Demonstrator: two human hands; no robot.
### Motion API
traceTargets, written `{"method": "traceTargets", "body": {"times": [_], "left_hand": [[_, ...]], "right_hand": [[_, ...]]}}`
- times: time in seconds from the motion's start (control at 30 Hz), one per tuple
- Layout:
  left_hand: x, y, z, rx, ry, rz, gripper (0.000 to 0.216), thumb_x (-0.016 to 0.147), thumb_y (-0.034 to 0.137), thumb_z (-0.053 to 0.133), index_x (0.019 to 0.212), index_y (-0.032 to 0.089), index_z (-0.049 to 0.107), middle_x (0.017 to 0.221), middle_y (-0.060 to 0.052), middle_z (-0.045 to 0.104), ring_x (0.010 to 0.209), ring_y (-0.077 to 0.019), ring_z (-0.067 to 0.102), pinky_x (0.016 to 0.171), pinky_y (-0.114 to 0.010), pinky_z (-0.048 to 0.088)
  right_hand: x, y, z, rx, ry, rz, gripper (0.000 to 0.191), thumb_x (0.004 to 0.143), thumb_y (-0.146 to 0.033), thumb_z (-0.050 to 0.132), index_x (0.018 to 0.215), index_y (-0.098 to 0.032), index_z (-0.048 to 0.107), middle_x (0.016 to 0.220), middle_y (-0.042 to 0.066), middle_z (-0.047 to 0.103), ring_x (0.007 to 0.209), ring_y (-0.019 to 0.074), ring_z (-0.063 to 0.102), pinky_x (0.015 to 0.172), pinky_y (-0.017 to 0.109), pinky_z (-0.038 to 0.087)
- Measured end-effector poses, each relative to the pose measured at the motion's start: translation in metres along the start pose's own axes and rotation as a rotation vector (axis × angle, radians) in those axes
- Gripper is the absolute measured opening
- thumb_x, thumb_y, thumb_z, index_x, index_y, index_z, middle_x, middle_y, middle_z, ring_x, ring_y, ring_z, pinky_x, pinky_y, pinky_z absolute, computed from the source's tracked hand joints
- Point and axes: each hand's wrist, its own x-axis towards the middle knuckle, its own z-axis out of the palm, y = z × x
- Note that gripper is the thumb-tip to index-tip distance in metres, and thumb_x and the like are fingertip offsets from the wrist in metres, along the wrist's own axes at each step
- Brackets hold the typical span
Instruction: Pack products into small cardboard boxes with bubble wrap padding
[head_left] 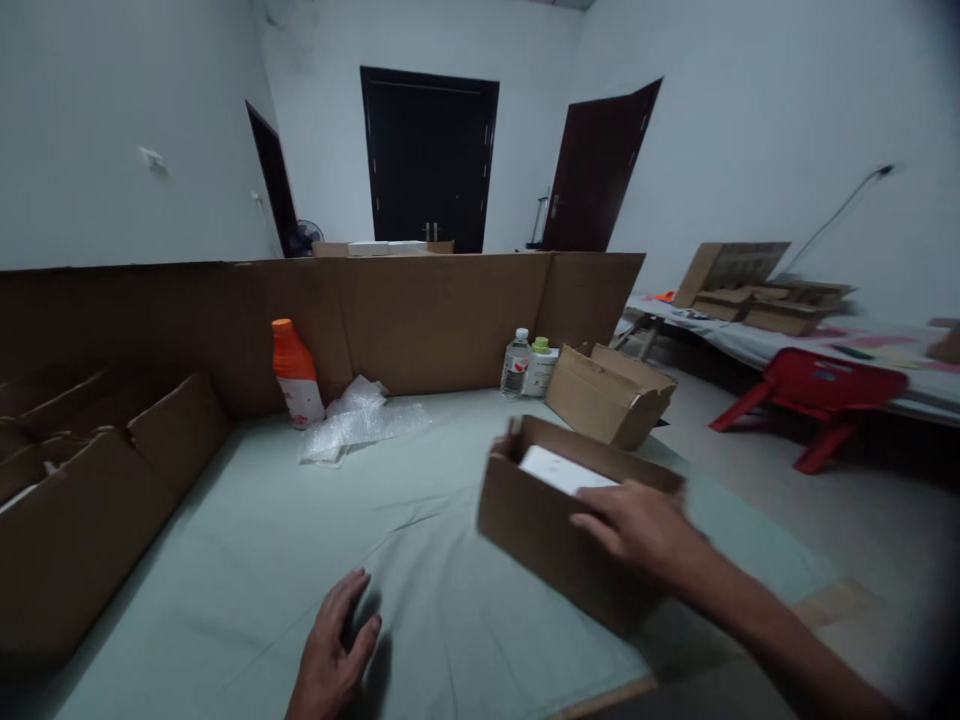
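Observation:
An open brown cardboard box (551,545) with a flat white item (562,470) inside is on the right part of the table. My right hand (641,530) is closed over the box's near wall, thumb on the outer side and fingers reaching inside by the white item. Slight blur softens the box's right end, and its contents below the white item are hidden. My left hand (334,645) holds nothing; its fingers and thumb are apart, low over the pale green cloth (262,560), to the left of the box.
At the left stands a divided cardboard box (90,540). Toward the back are an orange-capped bottle (296,375), bubble wrap (356,425), a clear water bottle (515,365), a green-capped white bottle (540,370) and another carton (607,395). A cardboard panel (442,320) borders the back; a red stool (832,385) stands right.

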Motion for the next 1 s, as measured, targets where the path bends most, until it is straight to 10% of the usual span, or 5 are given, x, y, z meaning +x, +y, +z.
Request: {"method": "traceTargets", "body": {"times": [0.23, 0.4, 0.57, 0.7, 1.0], "left_hand": [[-0.016, 0.017, -0.037, -0.163, 0.033, -0.151, 0.078, 0.077, 0.055, 0.069, 0.143, 0.020, 0.046, 0.148, -0.015, 0.050, 0.137, -0.0345, 0.048, 0.113, -0.049, 0.041], [-0.016, 0.020, -0.056, -0.219, 0.111, -0.220, 0.081, 0.077, 0.057, 0.068, 0.144, 0.020, 0.041, 0.147, -0.016, 0.051, 0.132, -0.0334, 0.053, 0.110, -0.047, 0.045], [-0.006, 0.019, -0.050, -0.247, 0.069, -0.250, 0.077, 0.074, 0.055, 0.069, 0.138, 0.018, 0.047, 0.134, -0.017, 0.062, 0.122, -0.0336, 0.061, 0.103, -0.046, 0.050], [0.010, 0.021, -0.041, -0.268, 0.116, -0.241, 0.071, 0.074, 0.052, 0.069, 0.133, 0.017, 0.049, 0.125, -0.016, 0.067, 0.116, -0.0325, 0.065, 0.096, -0.044, 0.053], [0.107, 0.021, -0.055, -0.233, 0.308, -0.158, 0.058, 0.073, 0.048, 0.067, 0.120, 0.017, 0.054, 0.115, -0.013, 0.067, 0.107, -0.0283, 0.064, 0.094, -0.042, 0.050]], "right_hand": [[0.030, -0.154, 0.030, 0.217, -0.083, -0.550, 0.009, 0.089, -0.029, 0.064, 0.087, -0.024, 0.072, 0.086, 0.004, 0.076, 0.083, 0.0237, 0.068, 0.082, 0.040, 0.048], [0.024, -0.120, 0.047, 0.686, 0.385, -0.248, 0.019, 0.095, -0.036, 0.058, 0.100, -0.024, 0.071, 0.123, 0.008, 0.069, 0.117, 0.0250, 0.061, 0.100, 0.042, 0.046], [-0.006, -0.070, 0.103, 1.031, -0.004, 0.325, 0.058, 0.084, -0.071, 0.058, 0.109, -0.022, 0.073, 0.120, 0.011, 0.072, 0.113, 0.0320, 0.064, 0.099, 0.046, 0.050], [-0.014, -0.080, 0.140, 1.241, -0.261, 0.335, 0.066, 0.088, -0.072, 0.050, 0.125, -0.021, 0.069, 0.130, 0.010, 0.068, 0.127, 0.0337, 0.056, 0.109, 0.049, 0.043], [0.091, -0.098, 0.194, 1.280, -0.252, 0.144, 0.072, 0.092, -0.075, 0.035, 0.117, -0.018, 0.072, 0.116, 0.011, 0.074, 0.110, 0.0302, 0.065, 0.103, 0.050, 0.046]]}}
